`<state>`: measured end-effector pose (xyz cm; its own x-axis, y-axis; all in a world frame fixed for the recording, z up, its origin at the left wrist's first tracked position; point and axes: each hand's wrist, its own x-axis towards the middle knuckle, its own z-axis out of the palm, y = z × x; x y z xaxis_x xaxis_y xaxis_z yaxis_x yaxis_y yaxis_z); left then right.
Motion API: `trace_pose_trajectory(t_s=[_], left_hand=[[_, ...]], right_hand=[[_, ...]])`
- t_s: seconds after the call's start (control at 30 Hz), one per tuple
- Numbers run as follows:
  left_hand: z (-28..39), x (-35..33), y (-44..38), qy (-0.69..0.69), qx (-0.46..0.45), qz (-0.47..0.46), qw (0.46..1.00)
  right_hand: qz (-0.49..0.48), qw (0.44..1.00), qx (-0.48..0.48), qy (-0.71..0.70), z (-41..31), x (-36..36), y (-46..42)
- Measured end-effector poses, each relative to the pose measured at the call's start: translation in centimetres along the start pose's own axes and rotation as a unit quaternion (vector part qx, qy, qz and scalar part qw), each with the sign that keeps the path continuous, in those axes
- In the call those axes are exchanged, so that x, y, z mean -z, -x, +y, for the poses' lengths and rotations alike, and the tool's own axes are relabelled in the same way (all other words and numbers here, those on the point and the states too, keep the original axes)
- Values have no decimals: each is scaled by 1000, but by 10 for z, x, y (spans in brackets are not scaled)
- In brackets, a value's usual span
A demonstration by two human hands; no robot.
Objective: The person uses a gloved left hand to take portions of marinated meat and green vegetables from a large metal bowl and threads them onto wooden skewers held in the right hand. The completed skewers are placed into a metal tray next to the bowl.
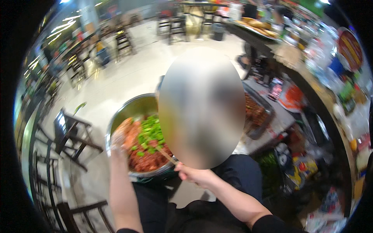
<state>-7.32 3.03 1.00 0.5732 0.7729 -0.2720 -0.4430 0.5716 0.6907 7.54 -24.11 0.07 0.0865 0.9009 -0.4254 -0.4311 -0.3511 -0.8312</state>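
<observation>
A large metal bowl (132, 102) stands before my knees, holding reddish marinated meat (147, 160) with chopped green pieces (151, 128) heaped over it. My left hand (126, 135), in a clear plastic glove stained orange, reaches into the bowl's left side against the meat. Its fingers are blurred, so their grip is unclear. In my right hand (192, 174), bare, is a thin wooden skewer (167, 154). The skewer slants up-left over the bowl, with a small piece of meat (153, 143) at its tip. A blurred oval hides the bowl's right part and the area beyond it.
To the right, a dark tray (262, 125) of reddish food lies on a low table (287, 118) with a phone (275, 88). A cluttered counter (323, 84) curves along the right. Wooden stools (76, 134) stand at the left. Bagged goods (303, 169) fill space below the counter.
</observation>
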Motion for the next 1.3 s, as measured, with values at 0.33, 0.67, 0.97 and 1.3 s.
trace_pose_trajectory(t_s=[0.33, 0.67, 0.97, 1.3], left_hand=[[-14, -12, -1, 34, 26, 62, 997], [-53, -42, 43, -305, 34, 22, 952], [-46, 25, 47, -923, 124, -121, 344], [-21, 23, 51, -681, 30, -132, 719]], right_hand=[[-68, 985, -14, -156, 1, -1, 3], [-13, 989, 33, -141, 2, 4, -5], [-13, 994, 15, -107, -5, 9, 2], [-5, 995, 9, -100, -10, 8, 4]])
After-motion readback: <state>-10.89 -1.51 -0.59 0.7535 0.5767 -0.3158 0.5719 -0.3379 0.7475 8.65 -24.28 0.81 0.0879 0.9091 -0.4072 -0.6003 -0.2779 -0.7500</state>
